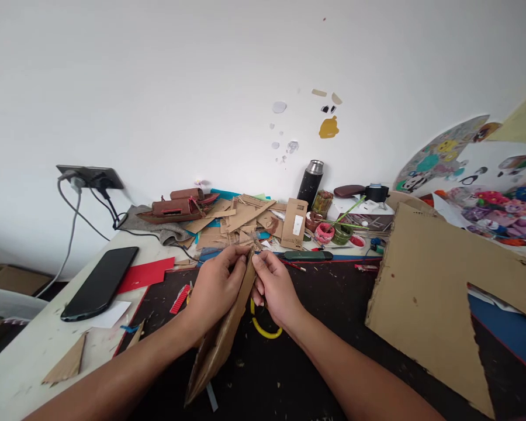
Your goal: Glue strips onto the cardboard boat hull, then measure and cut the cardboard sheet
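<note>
A long folded cardboard piece (228, 339) stands on edge over the dark mat, its far tip raised between both hands. My left hand (217, 283) grips it from the left near that tip, thumb and fingers closed. On the other side my right hand (276, 286) pinches the same far end, its thumb against the cardboard edge. Partly behind my right hand lies a yellow curved handle (267, 333) on the mat. The inside of the cardboard fold is mostly hidden.
A large cut cardboard sheet (425, 292) lies at the right. At the left are a black phone (100, 283) and red paper (146, 275). Cardboard scraps (245, 216), a brown model boat (175, 209), paint jars (324, 233) and a black flask (311, 184) line the wall.
</note>
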A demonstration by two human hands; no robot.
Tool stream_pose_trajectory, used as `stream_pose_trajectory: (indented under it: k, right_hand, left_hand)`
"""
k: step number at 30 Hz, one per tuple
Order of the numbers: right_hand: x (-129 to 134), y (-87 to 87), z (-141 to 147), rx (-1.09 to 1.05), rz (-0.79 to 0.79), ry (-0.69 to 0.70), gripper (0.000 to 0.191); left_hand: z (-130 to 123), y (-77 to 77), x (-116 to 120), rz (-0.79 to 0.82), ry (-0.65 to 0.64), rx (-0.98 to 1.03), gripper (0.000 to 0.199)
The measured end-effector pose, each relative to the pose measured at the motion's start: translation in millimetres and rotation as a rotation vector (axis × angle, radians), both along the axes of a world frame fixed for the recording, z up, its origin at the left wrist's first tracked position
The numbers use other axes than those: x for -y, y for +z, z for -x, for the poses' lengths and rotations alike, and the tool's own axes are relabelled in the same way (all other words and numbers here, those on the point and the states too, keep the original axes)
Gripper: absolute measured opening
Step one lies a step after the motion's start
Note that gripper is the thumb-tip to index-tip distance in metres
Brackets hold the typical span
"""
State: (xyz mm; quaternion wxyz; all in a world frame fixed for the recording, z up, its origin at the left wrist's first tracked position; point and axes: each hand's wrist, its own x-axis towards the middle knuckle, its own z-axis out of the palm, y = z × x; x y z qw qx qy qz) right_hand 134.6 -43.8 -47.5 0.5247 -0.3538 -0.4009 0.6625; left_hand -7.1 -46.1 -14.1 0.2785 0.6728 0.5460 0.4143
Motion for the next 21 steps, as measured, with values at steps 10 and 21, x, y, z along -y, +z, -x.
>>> stream_pose_trajectory:
  k: [10, 21]
  right_hand:
    - [0.2, -0.6, -0.4, 0.012, 0.000, -0.009, 0.057]
    - [0.6, 0.3, -0.7, 0.013, -0.003, -0.007, 0.057]
  left_hand:
    - [-0.8, 0.5, -0.1, 0.002, -0.003, 0.003, 0.037]
    - [0.8, 0.2, 2.6, -0.008, -0.011, 0.033, 0.035]
